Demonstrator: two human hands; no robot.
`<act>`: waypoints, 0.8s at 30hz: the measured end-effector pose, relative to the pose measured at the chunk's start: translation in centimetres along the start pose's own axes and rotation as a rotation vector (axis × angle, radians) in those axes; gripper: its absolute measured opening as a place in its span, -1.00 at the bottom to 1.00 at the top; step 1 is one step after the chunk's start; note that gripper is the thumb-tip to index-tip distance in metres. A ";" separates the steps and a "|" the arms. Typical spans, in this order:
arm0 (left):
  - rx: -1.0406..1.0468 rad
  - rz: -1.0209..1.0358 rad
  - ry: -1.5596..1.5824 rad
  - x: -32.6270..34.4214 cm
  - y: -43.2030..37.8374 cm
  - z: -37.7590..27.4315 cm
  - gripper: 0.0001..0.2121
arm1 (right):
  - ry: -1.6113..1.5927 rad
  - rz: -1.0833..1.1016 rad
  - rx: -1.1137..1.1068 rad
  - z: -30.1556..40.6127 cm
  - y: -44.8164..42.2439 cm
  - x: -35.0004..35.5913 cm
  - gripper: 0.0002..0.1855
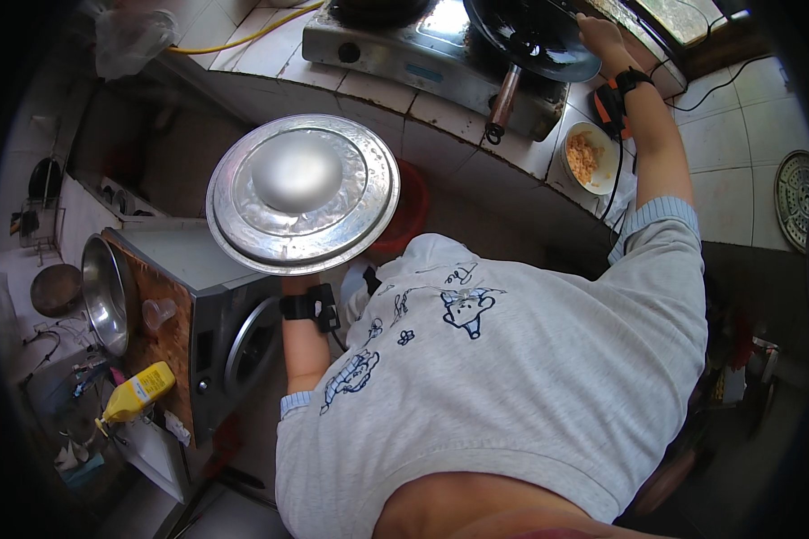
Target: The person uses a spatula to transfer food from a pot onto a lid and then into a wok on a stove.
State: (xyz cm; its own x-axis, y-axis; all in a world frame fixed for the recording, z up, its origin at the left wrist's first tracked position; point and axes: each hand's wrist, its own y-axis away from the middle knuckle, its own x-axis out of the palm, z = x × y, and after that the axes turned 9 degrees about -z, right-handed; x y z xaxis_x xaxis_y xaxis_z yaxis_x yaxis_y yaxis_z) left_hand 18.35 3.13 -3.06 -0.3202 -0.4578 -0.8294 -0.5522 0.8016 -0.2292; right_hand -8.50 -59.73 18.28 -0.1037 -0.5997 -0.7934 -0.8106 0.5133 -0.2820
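A round, shiny metal lid [296, 236] with a domed centre is raised in front of my body on the left, slightly tilted. My left wrist [301, 286], wearing a black strap, runs up under its near edge; the lid hides the hand that holds it. At the top right, my right hand [601, 39] has its fingers curled at the rim of a dark wok [546, 47]. What lies inside those fingers is not clear. The wok sits on a steel gas stove [391, 54], its wooden handle [505, 101] pointing towards me.
On the tiled counter, a bowl of orange-brown food [583, 158] stands beside an orange-and-black device [607, 108] with a cable. A perforated metal disc [797, 201] lies far right. Left are a front-loading washing machine [226, 337], a steel basin [108, 296] and a yellow bottle [138, 391].
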 end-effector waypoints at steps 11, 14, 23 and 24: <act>0.025 -0.042 0.001 -0.1 0.1 -2.2 -0.67 | 0.007 -0.029 -0.069 -0.9 0.5 0.6 -0.82; -0.014 0.069 -0.011 -1.0 0.0 -3.4 -0.66 | 0.014 -0.060 -0.094 -0.5 0.7 0.5 -0.84; -0.135 0.052 -0.068 -1.8 0.3 -4.1 -0.66 | -0.008 -0.100 -0.100 -0.7 1.6 1.2 -0.85; -0.174 0.060 -0.055 -2.6 -0.3 -5.0 -0.66 | -0.001 -0.081 -0.089 -0.7 1.6 1.3 -0.85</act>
State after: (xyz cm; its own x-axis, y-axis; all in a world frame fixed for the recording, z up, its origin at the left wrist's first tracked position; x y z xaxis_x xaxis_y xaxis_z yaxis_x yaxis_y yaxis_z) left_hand 15.49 2.14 1.67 -0.3163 -0.3859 -0.8666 -0.6602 0.7456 -0.0910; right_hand -10.28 -60.09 17.20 -0.0349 -0.6365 -0.7705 -0.8641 0.4065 -0.2967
